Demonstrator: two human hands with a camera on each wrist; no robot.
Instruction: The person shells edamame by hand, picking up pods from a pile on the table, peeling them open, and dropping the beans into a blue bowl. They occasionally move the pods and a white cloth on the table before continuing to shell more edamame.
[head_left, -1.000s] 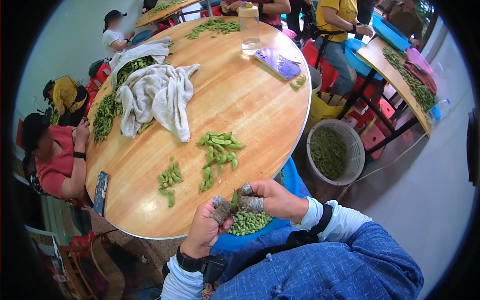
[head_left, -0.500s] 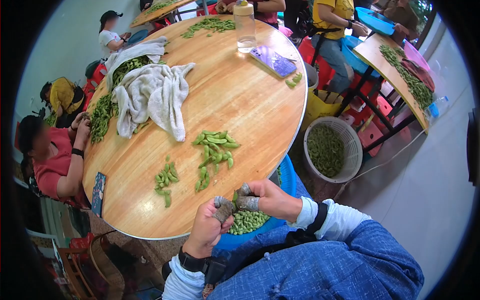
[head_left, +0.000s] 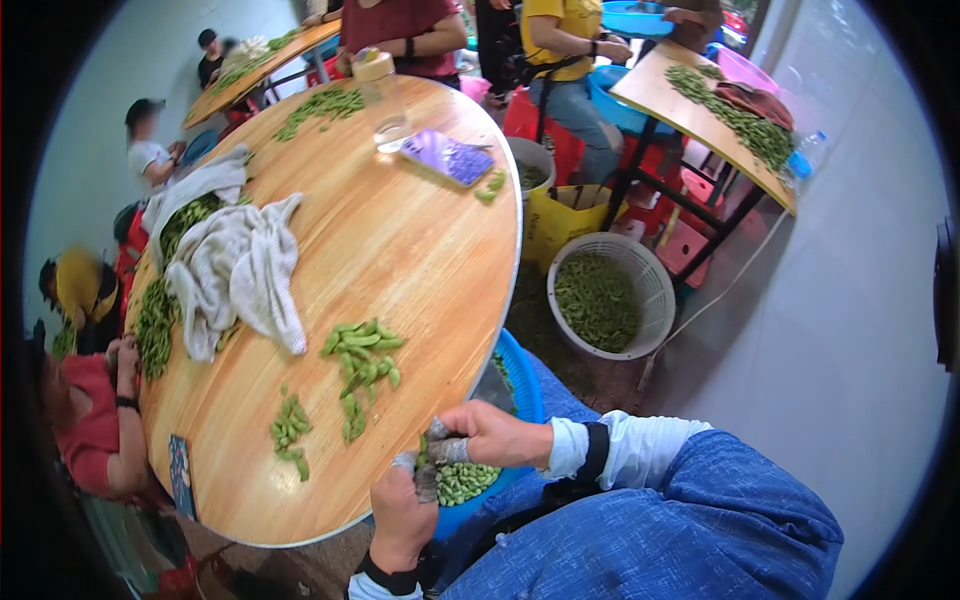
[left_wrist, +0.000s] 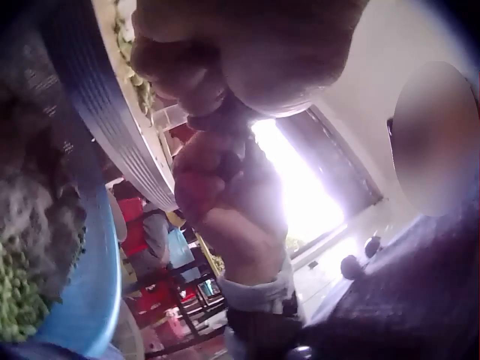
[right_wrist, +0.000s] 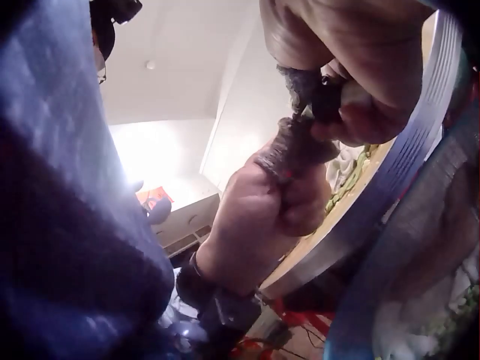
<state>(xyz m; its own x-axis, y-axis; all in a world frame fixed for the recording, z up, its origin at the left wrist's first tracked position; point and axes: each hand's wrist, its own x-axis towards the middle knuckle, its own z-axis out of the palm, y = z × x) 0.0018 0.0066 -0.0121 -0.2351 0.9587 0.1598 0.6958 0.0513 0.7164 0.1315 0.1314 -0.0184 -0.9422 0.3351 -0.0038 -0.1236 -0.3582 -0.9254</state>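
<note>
Close together over the near edge of the round table, my two hands hold a green soybean pod [head_left: 422, 448] between their fingertips. Grey tape wraps the thumbs and fingers. My left hand [head_left: 402, 515] pinches the pod from the near left, and my right hand [head_left: 492, 437] grips it from the right. In both wrist views the fingertips meet, with the pod mostly hidden. Below them a blue basin [head_left: 527, 380] contains shelled green beans [head_left: 466, 484]. Two small piles of pods, a larger pile [head_left: 362, 352] and a smaller pile [head_left: 290, 425], lie on the wooden table [head_left: 400, 260].
A white towel [head_left: 235, 270] covers part of a pod heap on the left. A clear bottle [head_left: 382, 105] and a purple phone [head_left: 447, 158] are toward the back. A white basket [head_left: 655, 300] of pods stands on the floor, right. Other people sit around.
The head view has swung, so the table and its things appear farther left and lower. My hands stay together over the basin with a pod between them.
</note>
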